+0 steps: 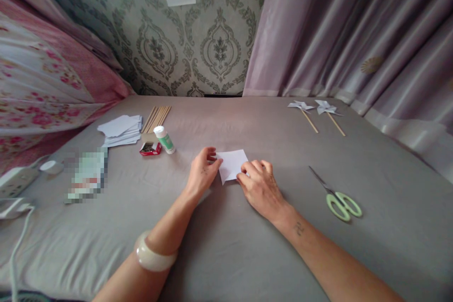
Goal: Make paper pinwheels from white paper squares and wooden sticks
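A small white paper square lies on the grey sheet in front of me. My left hand rests at its left edge, fingertips pinched on the paper's side. My right hand presses on the lower right corner with curled fingers. Both hands hold the paper flat against the sheet. A pale bangle sits on my left wrist.
Green-handled scissors lie to the right. Two finished paper pinwheels on sticks rest at the far right. A stack of white paper, wooden sticks, a glue bottle and a small red box sit at left.
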A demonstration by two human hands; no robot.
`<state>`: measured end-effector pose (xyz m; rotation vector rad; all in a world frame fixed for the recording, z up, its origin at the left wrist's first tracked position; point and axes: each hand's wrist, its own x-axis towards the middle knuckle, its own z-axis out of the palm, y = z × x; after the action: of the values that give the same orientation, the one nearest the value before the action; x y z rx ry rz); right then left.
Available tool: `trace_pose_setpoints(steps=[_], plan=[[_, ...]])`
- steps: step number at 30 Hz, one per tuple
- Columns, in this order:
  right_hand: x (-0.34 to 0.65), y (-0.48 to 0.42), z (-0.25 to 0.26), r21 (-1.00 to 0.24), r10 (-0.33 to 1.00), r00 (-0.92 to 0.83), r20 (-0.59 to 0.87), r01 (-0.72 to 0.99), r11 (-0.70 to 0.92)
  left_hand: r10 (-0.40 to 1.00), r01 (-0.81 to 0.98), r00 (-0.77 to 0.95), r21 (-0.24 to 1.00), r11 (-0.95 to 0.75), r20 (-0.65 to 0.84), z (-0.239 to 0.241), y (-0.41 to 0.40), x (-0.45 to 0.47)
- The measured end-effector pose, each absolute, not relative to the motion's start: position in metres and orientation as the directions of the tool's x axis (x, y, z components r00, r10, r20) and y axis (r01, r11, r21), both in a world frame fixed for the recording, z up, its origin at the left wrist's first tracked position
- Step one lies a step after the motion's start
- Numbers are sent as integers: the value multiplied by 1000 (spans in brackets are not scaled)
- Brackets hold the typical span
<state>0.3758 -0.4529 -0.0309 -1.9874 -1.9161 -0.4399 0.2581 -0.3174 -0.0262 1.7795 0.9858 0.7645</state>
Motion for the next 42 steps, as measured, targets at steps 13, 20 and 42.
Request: trace_pose_setpoints(steps=[13, 20, 42], plan=[[371, -451, -32, -197, 931, 135, 339, 978, -70, 495, 366, 863, 551, -750, 101, -23, -312, 257], [369, -449, -33, -450, 919, 301, 256, 878, -162, 461, 344, 877, 490, -801, 138, -25, -310, 261], [373, -438, -41, -715, 793, 578, 195, 637, -288, 549, 402, 808, 481, -779, 214, -31, -327, 251]])
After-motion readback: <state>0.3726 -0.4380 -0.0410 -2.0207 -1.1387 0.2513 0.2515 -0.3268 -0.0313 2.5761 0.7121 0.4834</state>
